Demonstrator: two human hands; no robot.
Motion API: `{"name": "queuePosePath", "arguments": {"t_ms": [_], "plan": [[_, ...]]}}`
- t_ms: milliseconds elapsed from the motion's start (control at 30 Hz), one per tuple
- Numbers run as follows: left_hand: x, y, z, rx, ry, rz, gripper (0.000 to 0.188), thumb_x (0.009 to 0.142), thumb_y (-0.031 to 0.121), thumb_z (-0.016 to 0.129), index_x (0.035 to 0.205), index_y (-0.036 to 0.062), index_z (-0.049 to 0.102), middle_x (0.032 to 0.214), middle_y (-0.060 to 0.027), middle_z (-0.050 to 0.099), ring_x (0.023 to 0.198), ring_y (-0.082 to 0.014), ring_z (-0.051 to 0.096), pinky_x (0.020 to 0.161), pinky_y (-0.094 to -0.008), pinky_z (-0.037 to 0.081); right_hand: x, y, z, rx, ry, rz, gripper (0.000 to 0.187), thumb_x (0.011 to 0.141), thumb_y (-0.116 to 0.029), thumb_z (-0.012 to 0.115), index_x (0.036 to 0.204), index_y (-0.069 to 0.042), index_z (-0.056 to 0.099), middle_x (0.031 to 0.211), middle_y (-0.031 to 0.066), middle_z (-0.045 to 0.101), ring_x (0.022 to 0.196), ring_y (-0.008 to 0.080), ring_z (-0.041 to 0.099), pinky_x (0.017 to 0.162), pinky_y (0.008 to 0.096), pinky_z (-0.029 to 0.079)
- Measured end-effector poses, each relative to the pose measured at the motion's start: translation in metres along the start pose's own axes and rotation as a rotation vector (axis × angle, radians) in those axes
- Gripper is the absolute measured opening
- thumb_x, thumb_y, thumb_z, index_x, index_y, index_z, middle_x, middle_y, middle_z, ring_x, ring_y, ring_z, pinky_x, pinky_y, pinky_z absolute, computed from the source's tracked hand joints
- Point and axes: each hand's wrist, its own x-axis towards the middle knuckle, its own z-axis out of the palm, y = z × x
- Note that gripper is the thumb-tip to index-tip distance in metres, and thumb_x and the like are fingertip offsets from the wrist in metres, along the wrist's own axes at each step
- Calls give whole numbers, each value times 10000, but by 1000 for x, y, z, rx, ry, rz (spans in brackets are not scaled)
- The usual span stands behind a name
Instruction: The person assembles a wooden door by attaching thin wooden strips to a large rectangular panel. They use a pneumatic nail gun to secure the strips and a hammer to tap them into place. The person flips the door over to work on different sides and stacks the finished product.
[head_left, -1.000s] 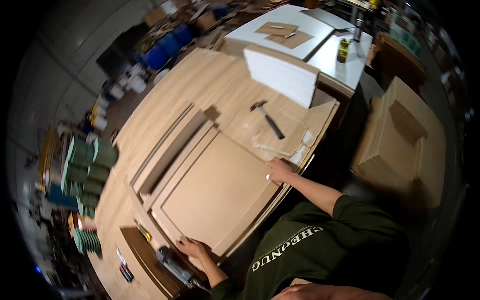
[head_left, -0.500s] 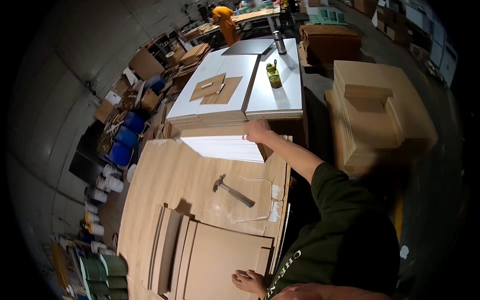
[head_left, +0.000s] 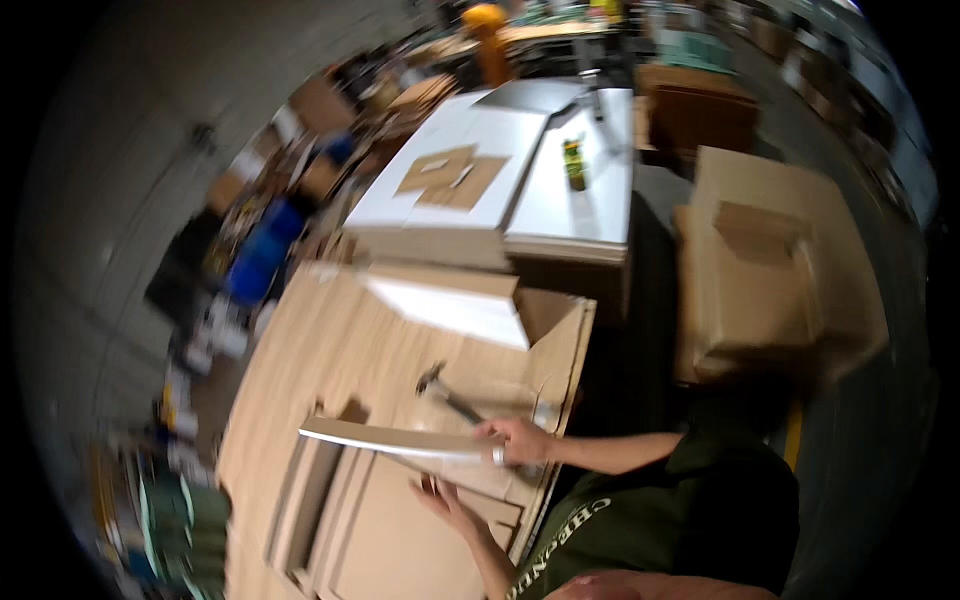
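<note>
A long, white-edged board (head_left: 390,437) is being gripped at its right end by the right hand (head_left: 522,441), the forearm being stretched in nearly level from the right. The board is being held crosswise over the wooden table (head_left: 270,370), near a hammer (head_left: 452,396). Over a flat tan panel (head_left: 400,540), the left hand (head_left: 452,507) is being held open, fingers apart; whether board or panel is being touched cannot be told.
</note>
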Motion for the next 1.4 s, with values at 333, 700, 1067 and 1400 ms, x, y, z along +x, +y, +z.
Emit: {"name": "queuePosePath", "arguments": {"t_ms": [333,700,1067,1400], "plan": [[-48,-33,-56,90,498,-397,412,891,46,590,1279,-25,470,895,-77,613,693,-104,533,585,-244,430,11,75,51,-305,-334,-90,416,875,-260,674,1215,-45,568,1189,128,611,1122,241,579,946,343,458],[4,-81,-53,1295,367,-93,773,712,392,786,1281,-30,478,1118,-232,494,1022,-390,516,876,-423,442,13,99,81,-641,-242,-332,434,891,-392,526,1204,-104,613,1275,51,584,1257,231,480,1084,420,265],[1,-101,-25,1383,381,-150,832,738,414,754,1367,-6,405,1409,-237,358,1307,-407,315,1002,-569,291,13,109,80,-595,-181,-359,274,751,-208,598,967,-78,703,1117,63,662,1195,212,539,1053,422,314],[59,-99,-37,1389,324,-293,889,771,423,719,1437,13,296,1499,-226,237,1397,-417,175,1055,-680,138,14,107,82,-579,-106,-324,273,726,-259,708,926,-73,720,1093,45,676,1180,169,545,1059,393,314]]}}
